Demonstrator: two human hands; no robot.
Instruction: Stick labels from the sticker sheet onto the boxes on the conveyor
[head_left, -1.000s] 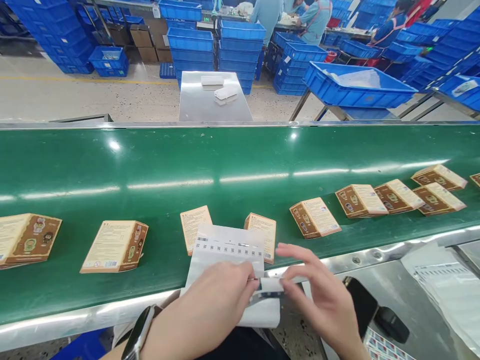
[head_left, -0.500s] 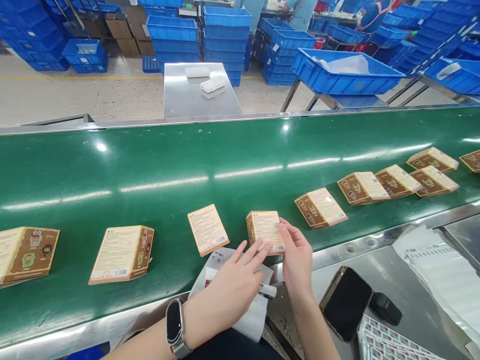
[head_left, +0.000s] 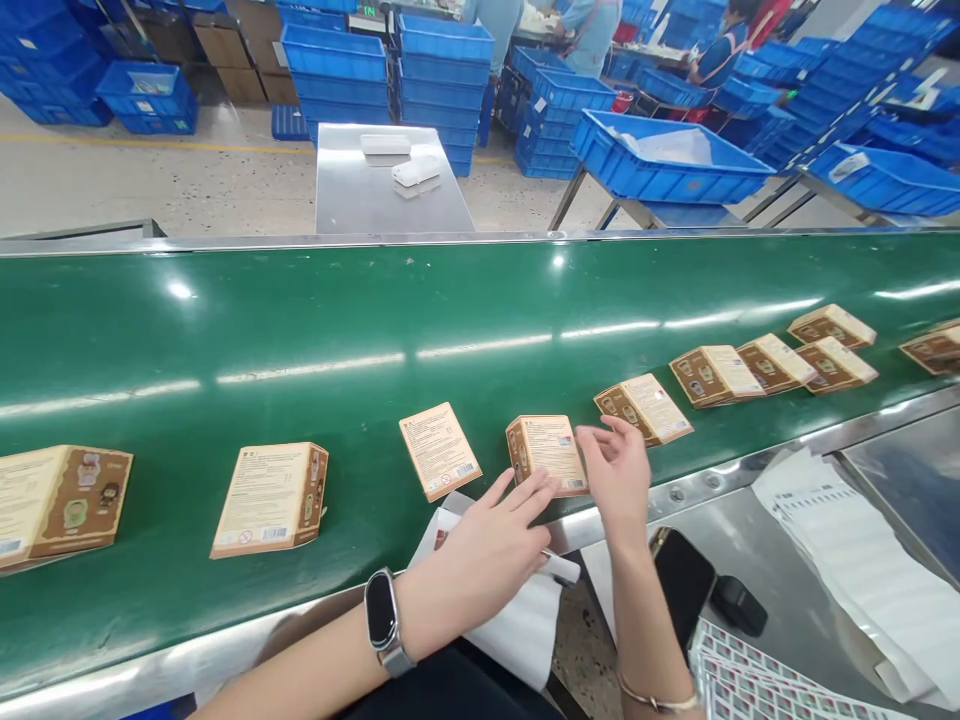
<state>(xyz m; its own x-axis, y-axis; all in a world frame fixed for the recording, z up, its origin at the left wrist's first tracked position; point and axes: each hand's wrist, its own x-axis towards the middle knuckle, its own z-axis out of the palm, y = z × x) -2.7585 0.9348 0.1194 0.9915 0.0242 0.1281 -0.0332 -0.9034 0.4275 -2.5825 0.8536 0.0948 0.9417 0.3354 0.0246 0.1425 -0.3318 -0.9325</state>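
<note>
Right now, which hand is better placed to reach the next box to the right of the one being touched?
Right, I'd say: the right hand is beside that next box, its fingers apparently free. The left hand is farther off, its fingertips on the touched box.

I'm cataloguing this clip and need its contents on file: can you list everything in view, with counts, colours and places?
Belt: one, green, across the middle
Small boxes: at least ten, cream and brown, along the belt
White sheet: one, under the left hand
Side surface: one, metallic, lower right
Phone: one, black, on it
Small case: one, black, beside the phone
Sticker sheets: several, red and white, bottom right
Paper stack: one, white, far right
Far table: one, metallic, two white items on it
Crates: many, blue, background
Cardboard boxes: several, brown, upper left
Co-workers: at least three, blue clothing, top
Hands: two; left with watch, right with bracelet
</note>
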